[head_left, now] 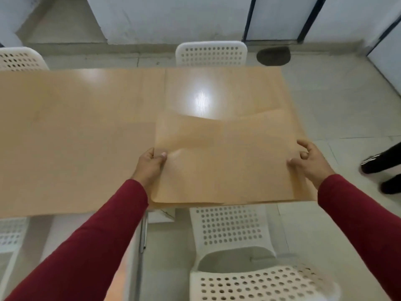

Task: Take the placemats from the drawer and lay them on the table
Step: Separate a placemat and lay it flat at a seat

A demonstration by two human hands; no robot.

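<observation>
A tan, wood-coloured placemat [225, 157] is held over the near right part of the light wooden table [76, 137]. Its far edge curls upward and its near edge hangs past the table's front edge, with more thin sheet edges showing beneath it. My left hand [150, 165] pinches the mat's left edge, thumb on top. My right hand [308, 160] grips its right edge, fingers spread on the surface. Both arms wear dark red sleeves. No drawer is in view.
White perforated chairs stand around the table: one in front of me [236, 235], one across [211, 53], one at far left [19, 58], one at near left [10, 233]. A person's dark shoes [382, 164] stand on the tiled floor at right.
</observation>
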